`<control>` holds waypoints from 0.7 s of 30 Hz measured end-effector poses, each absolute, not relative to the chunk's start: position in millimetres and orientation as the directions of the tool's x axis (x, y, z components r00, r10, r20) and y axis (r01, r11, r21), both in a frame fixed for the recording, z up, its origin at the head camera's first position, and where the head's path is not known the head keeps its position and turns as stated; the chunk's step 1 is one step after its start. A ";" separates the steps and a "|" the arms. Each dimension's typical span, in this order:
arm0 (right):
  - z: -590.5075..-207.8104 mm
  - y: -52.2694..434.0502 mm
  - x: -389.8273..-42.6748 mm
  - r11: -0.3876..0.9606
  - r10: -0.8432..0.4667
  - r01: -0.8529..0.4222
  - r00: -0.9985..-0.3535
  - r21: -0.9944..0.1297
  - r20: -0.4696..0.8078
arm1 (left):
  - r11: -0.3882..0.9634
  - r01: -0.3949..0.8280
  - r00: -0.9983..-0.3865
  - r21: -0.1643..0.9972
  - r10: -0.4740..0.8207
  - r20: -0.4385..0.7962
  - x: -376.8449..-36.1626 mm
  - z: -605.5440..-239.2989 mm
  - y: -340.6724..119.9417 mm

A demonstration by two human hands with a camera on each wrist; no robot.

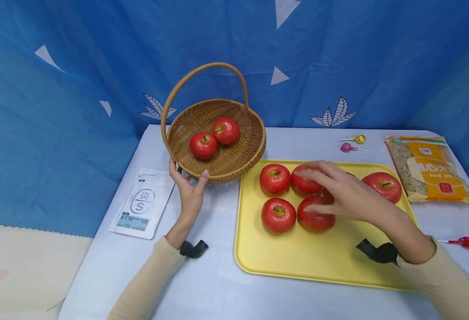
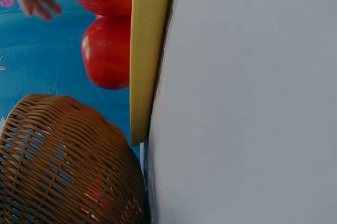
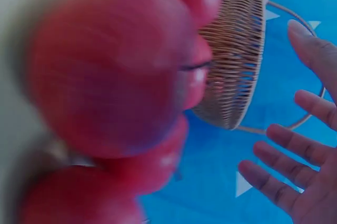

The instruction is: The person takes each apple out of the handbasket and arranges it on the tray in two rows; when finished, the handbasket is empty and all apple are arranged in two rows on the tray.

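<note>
My left hand (image 1: 190, 193) holds the near-left rim of a round wicker basket (image 1: 234, 166), thumb on the front and fingers round the side. The basket tilts toward me, its arched handle up, with two red apples (image 1: 203, 146) inside. Several red apples sit on a yellow tray (image 1: 290, 258). Over them hovers my right hand (image 1: 346, 193), fingers spread and palm down, overlapping a near apple (image 1: 316, 218) in the head view. In the right wrist view its fingers (image 3: 287, 166) are apart, with nothing between them.
A white pouch (image 1: 142, 204) lies left of the basket. Behind the tray are two small lollipops (image 1: 354, 139); a red lollipop (image 1: 468, 242) lies at the right. An orange grain bag (image 1: 434, 171) rests beside the tray's back right corner. A blue curtain (image 1: 318, 66) hangs behind the table.
</note>
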State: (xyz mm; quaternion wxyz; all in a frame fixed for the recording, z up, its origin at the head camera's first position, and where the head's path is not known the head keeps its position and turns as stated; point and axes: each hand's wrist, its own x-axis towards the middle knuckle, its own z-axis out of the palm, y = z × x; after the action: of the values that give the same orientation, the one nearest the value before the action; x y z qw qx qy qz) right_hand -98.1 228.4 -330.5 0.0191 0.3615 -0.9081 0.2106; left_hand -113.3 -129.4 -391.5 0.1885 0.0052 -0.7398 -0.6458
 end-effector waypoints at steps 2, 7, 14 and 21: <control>-322.9 220.2 -110.4 0.617 -0.671 -0.692 -0.712 -0.375 0.209 | 0.168 0.235 -0.929 0.957 -0.250 0.272 -113.4 -392.0 -129.8; -312.3 199.0 -135.5 0.556 -0.709 -0.727 -0.668 -0.402 0.228 | 0.148 0.232 -0.932 0.961 -0.249 0.264 -113.3 -393.0 -129.8; -302.1 165.5 -172.9 0.512 -0.740 -0.735 -0.640 -0.444 0.206 | 0.145 0.235 -0.933 0.961 -0.245 0.265 -113.5 -392.8 -130.8; -298.7 133.4 -230.3 0.470 -0.777 -0.768 -0.594 -0.436 0.209 | 0.146 0.224 -0.935 0.964 -0.245 0.254 -113.3 -393.2 -130.6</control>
State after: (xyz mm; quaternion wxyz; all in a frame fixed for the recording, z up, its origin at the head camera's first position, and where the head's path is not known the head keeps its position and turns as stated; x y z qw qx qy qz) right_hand -230.3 133.4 -298.7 -0.0092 0.4504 -0.8572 0.2496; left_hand -113.3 -130.6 -393.2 0.1795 0.0072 -0.7353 -0.6535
